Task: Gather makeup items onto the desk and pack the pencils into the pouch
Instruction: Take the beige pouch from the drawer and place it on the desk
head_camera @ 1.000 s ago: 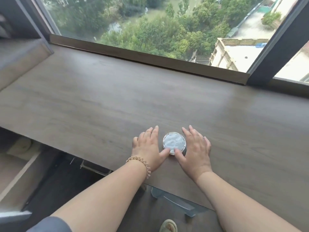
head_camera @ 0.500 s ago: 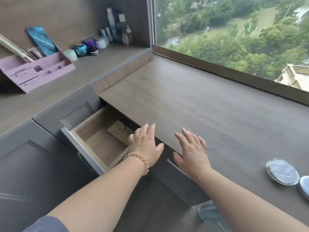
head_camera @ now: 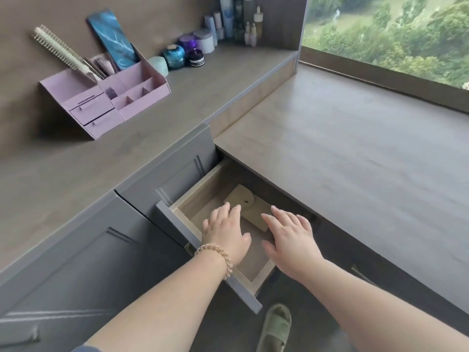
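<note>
Our left hand (head_camera: 225, 233) and right hand (head_camera: 290, 241) are flat and hold nothing, above the open drawer (head_camera: 199, 189). A pale thing (head_camera: 240, 199), maybe the pouch, lies far inside. We should pinch its near edge.

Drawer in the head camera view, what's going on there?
A person reaches both hands over the open drawer by the desk. The left hand and right hand have straight fingers and hold nothing. A pale flat item lies at the drawer's back, near the left fingertips; whether they touch it is unclear.
</note>
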